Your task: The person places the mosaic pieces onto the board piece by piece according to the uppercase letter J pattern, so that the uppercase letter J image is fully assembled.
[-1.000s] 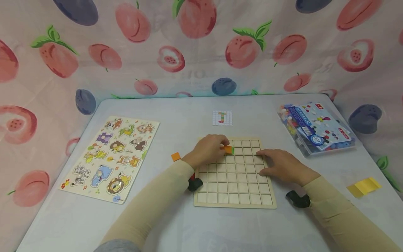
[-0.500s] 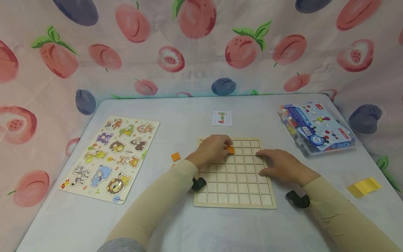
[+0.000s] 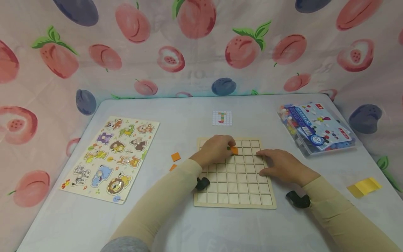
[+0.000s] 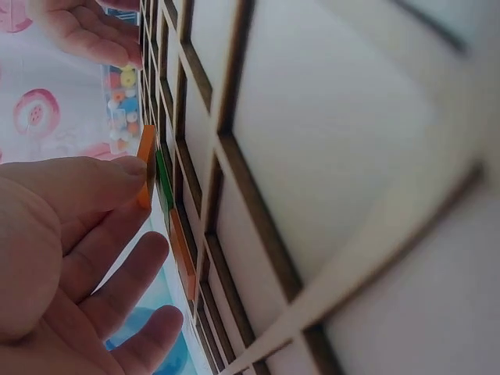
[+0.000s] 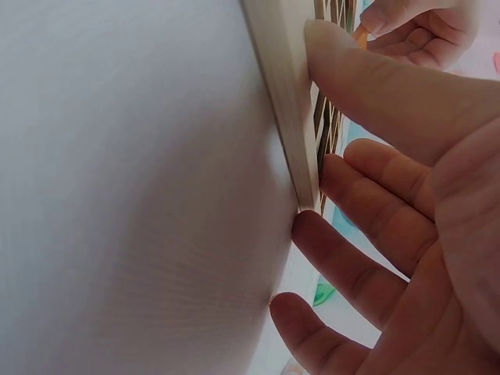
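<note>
My left hand (image 3: 214,151) pinches an orange square tile (image 3: 234,150) between thumb and fingers, over the upper part of a wooden grid board (image 3: 234,206). In the left wrist view this orange tile (image 4: 146,160) stands edge-on close to the grid. A green tile (image 4: 164,180) and another orange piece (image 4: 182,250) lie in the board beside it. My right hand (image 3: 283,166) rests at the board's right edge with fingers spread. From the right wrist view, the thumb touches the wooden rim (image 5: 289,101) and the fingers extend loosely along the side.
Two loose orange tiles, one of them a square (image 3: 175,156), lie left of the board. A pattern card (image 3: 221,118) sits behind it. An animal puzzle board (image 3: 110,157) is at the left, a clear plastic box (image 3: 316,129) at the back right, and yellow paper (image 3: 364,187) at the right.
My left hand has shifted slightly right across the board, carrying the orange tile. A second loose orange tile has come into view beside my left sleeve. The right hand stays put.
</note>
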Motion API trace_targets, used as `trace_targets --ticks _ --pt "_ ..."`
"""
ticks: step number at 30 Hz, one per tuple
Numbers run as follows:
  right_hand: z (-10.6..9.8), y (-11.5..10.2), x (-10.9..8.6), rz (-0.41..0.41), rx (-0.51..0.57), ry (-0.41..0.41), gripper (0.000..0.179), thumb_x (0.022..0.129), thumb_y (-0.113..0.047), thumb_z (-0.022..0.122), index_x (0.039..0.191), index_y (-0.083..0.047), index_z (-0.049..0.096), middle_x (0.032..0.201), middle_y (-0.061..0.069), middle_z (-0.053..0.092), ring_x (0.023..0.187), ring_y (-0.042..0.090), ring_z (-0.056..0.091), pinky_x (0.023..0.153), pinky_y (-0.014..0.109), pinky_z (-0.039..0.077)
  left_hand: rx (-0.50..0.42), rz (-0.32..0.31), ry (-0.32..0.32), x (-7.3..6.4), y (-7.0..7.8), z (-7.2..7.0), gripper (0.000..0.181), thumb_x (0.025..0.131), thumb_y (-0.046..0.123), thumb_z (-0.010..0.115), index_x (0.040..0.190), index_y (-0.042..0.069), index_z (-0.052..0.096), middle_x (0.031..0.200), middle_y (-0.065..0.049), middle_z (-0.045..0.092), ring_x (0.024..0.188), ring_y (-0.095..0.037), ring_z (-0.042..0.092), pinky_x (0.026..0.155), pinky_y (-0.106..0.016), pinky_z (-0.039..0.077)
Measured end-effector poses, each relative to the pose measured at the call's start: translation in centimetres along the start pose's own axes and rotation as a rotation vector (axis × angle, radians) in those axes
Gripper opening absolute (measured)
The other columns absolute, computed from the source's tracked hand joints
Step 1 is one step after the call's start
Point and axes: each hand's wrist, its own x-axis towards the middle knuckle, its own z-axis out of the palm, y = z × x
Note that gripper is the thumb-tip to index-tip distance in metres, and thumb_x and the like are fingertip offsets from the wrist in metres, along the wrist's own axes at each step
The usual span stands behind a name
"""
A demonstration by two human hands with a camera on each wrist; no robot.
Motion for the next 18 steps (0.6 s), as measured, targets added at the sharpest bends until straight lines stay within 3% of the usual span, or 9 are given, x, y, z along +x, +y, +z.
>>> trace_targets --ticks 18 --pt "0.02 0.05 0.13 0.006 -0.001 -0.006 0.066 0.084 -0.029 0.081 0.139 -0.001 0.056 0.139 0.026 0.054 0.13 0.048 0.046 0.105 0.062 0.035 0.013 0.035 0.001 0.72 0.44 0.44 0.028 0.095 0.017 0.067 0.123 0.015 0.069 0.12 0.002 0.068 0.109 -0.015 0.061 0.094 -0.032 0.047"
